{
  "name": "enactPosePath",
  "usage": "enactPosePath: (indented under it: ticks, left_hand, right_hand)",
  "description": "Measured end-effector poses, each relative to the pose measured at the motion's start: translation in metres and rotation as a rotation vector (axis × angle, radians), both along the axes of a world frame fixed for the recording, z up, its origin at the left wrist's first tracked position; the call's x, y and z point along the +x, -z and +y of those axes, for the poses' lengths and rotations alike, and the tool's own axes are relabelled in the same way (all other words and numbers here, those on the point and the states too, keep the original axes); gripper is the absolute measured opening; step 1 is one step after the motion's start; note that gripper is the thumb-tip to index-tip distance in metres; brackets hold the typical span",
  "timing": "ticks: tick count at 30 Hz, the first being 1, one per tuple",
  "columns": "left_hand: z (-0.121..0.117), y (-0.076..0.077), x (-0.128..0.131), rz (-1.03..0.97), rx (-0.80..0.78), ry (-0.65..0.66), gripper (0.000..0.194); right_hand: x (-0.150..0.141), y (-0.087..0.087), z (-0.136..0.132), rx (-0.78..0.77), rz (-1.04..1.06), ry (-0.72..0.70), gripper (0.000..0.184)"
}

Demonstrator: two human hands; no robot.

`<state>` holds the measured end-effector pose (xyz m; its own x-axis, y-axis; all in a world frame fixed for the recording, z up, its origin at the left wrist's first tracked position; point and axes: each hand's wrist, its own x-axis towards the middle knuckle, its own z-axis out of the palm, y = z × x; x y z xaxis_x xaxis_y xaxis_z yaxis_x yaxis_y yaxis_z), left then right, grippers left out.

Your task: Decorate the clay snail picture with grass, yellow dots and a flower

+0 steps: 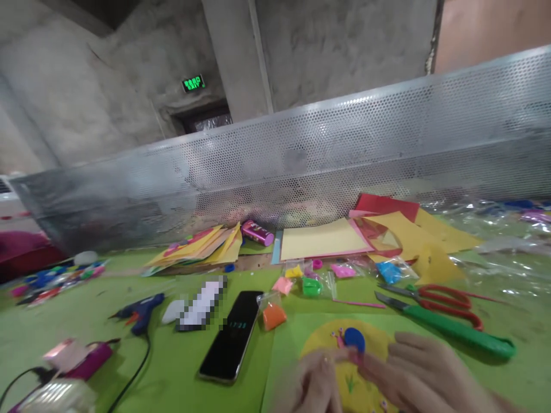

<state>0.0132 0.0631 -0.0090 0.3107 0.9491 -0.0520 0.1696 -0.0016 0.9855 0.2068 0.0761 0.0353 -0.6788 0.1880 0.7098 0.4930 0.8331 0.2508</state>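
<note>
A yellow paper circle (321, 335) lies on a light green sheet (282, 350) in front of me. On it sit a blue disc (354, 338), a small pink snail-like figure (340, 337) with eye stalks, and a green grass-like tuft (350, 383). My left hand (312, 381) is over the circle's left side, fingers curled, its index fingertip at the disc's lower edge; anything in its fingers is hidden and blurred. From the right, my right hand (417, 367) reaches in with fingers stretched and apart. Its index fingertip meets the left one just below the disc.
Right of the sheet lie red-handled scissors (447, 299) and a green utility knife (460, 330). To the left are a phone (232, 338), a glue gun (142, 312) with its cord, and an orange clay packet (274, 315). Coloured paper (322, 241) lies before a perforated metal panel (301, 166).
</note>
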Motion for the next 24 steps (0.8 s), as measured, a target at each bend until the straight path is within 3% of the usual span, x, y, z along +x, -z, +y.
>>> enactPosePath:
  ticks: [1, 3, 4, 6, 10, 13, 16, 20, 24]
  left_hand:
    - [0.006, -0.005, -0.004, 0.063, 0.056, 0.023, 0.061]
    - [0.022, -0.017, -0.014, 0.243, 0.306, -0.192, 0.051]
    - [0.031, -0.023, -0.02, 0.425, 0.455, -0.298, 0.048]
    - [0.05, -0.033, -0.034, 0.543, 0.498, -0.314, 0.04]
    - [0.079, -0.038, -0.062, 0.829, 0.525, -0.153, 0.029]
    - [0.09, -0.033, -0.079, 1.017, 0.529, -0.01, 0.052]
    - [0.095, -0.029, -0.089, 1.161, 0.532, 0.039, 0.048]
    - [0.096, -0.029, -0.093, 1.225, 0.514, 0.138, 0.032]
    - [0.09, -0.039, -0.097, 1.168, 0.491, 0.272, 0.041]
  right_hand:
    - [0.006, 0.001, 0.005, -0.008, 0.082, 0.033, 0.027]
    - [0.018, 0.004, 0.015, 0.015, 0.267, 0.139, 0.014]
    - [0.023, 0.007, 0.02, 0.035, 0.341, 0.214, 0.013]
    - [0.03, 0.011, 0.029, 0.038, 0.431, 0.346, 0.016]
    - [0.035, 0.023, 0.042, -0.018, 0.404, 0.37, 0.018]
    - [0.038, 0.028, 0.048, -0.035, 0.353, 0.332, 0.019]
    - [0.04, 0.031, 0.05, -0.023, 0.33, 0.396, 0.022]
    - [0.042, 0.032, 0.053, -0.006, 0.297, 0.476, 0.028]
    - [0.042, 0.032, 0.055, -0.008, 0.284, 0.486, 0.029]
